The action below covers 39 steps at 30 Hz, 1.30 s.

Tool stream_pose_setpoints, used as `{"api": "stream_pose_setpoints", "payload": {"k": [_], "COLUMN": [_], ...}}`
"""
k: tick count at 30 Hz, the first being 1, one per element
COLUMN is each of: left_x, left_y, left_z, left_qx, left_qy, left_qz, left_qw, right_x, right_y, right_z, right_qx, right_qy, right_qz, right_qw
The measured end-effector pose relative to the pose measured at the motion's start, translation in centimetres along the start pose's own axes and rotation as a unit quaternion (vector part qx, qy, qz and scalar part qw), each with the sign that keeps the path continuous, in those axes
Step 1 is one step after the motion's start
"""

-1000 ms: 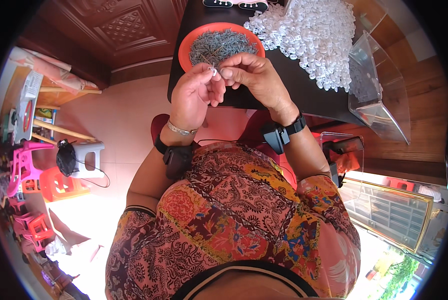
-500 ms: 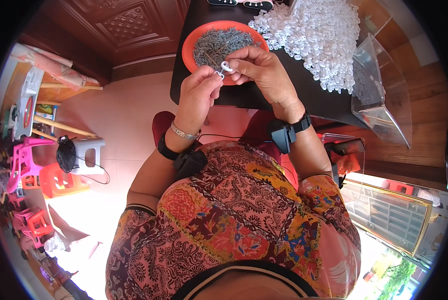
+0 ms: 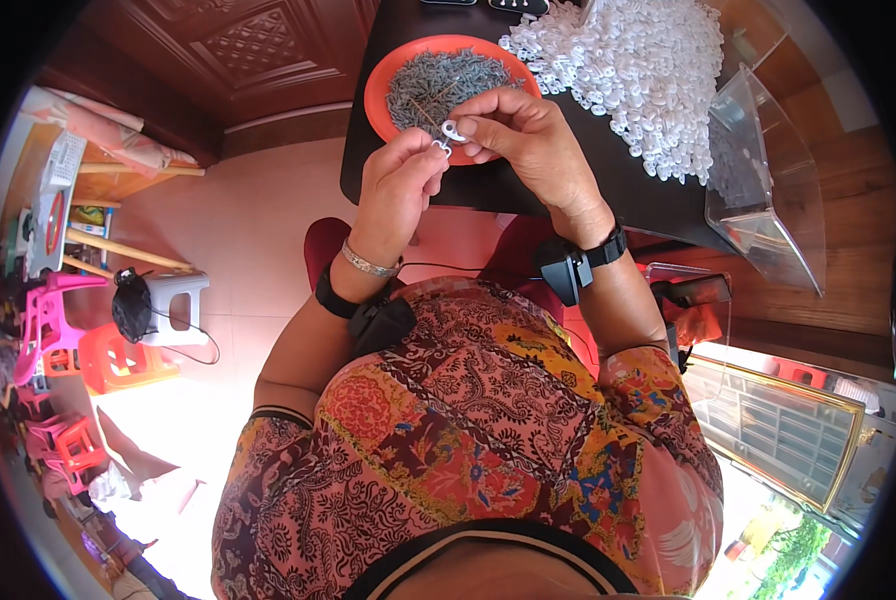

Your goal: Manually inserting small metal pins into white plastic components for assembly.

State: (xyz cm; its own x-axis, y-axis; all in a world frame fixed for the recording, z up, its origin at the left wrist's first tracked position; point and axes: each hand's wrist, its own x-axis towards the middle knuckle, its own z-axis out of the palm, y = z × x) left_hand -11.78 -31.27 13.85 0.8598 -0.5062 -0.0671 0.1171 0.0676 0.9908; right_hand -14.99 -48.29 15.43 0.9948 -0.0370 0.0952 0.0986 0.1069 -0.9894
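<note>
My left hand (image 3: pixel 396 188) and my right hand (image 3: pixel 524 140) meet over the near edge of a black table (image 3: pixel 528 190). Between their fingertips they pinch a small white plastic clip (image 3: pixel 450 133). Just beyond the hands sits an orange bowl (image 3: pixel 380 92) filled with small grey metal pieces (image 3: pixel 438 82). A large heap of white plastic clips (image 3: pixel 638 70) covers the table to the right of the bowl. Both wrists carry black bands, and the left one also has a silver bracelet.
A clear plastic box (image 3: pixel 763 175) stands tilted at the table's right end. A carved wooden door (image 3: pixel 238 50) lies to the left of the table. On the pale floor at left are a white stool (image 3: pixel 168 300) and pink and orange plastic chairs (image 3: pixel 58 320).
The hands stay together on the white clip; the fingers have shifted slightly, and the view has moved so the table sits a little lower in the picture.
</note>
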Motion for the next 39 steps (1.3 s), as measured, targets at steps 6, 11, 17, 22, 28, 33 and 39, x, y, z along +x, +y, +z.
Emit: {"api": "stream_pose_setpoints", "payload": {"k": [6,11,17,22,28,33,39], "left_x": [0.0,0.2,-0.3,-0.3,-0.1,-0.1,-0.3], "left_y": [-0.1,-0.7,0.0,-0.6,-0.7,-0.7,-0.9], "left_z": [0.0,-0.2,0.5,0.5,0.6,0.8,0.6], "left_qx": [-0.005,-0.004,-0.040,-0.053,-0.077,-0.066,-0.051], "left_qy": [-0.007,-0.013,0.026,0.026,0.015,0.018,0.009], "left_qz": [0.012,0.008,-0.023,-0.003,-0.002,-0.001,-0.004], "left_qw": [1.000,1.000,0.999,0.998,0.997,0.998,0.999], "right_x": [-0.2,-0.4,-1.0,-1.1,-1.1,-0.9,-1.4], "right_y": [0.3,0.7,0.9,0.7,0.3,0.4,0.0], "right_z": [0.2,0.7,1.0,1.0,0.8,0.8,1.4], "right_qx": [-0.029,-0.028,-0.084,-0.134,-0.158,-0.137,-0.266], "right_qy": [-0.040,-0.040,-0.056,-0.040,-0.067,-0.053,-0.024], "right_qz": [-0.031,-0.040,-0.064,-0.086,-0.122,-0.124,-0.170], "right_qw": [0.998,0.998,0.993,0.986,0.977,0.981,0.948]}}
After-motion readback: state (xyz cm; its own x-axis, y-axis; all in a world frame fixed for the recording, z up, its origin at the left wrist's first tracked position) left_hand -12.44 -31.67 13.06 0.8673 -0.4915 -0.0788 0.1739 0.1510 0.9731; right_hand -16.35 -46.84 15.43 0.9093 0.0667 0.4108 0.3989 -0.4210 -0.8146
